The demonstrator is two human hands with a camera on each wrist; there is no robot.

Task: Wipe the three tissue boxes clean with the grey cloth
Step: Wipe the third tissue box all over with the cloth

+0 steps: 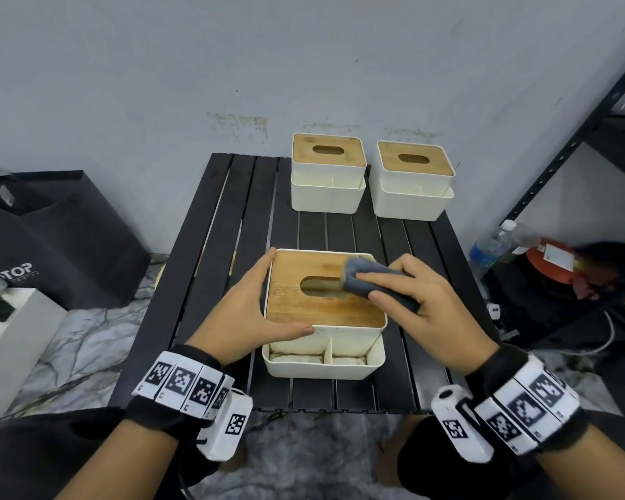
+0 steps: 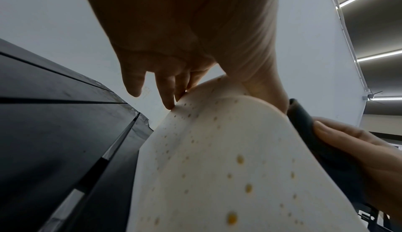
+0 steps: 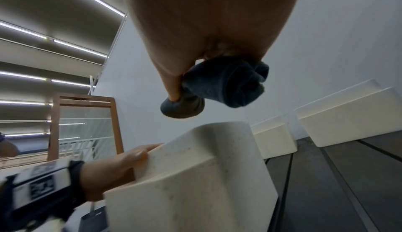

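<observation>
Grey cloth sat bunched on the near tissue box, mid-desk, right hand grip pinching it. Left hand grip spread against the box's side. Black bag read "TOP".

Pale grey wall, black slatted table, marbled floor, dark metal shelving, ceiling strip lights

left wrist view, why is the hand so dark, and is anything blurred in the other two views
Left wrist view: the left hand is backlit by the pale wall, so it reads as shadow. Head view: the grey cloth is slightly smeared; wide-angle bending at the edges. Right wrist view: the near tissue box looks soft and stretched.
</observation>
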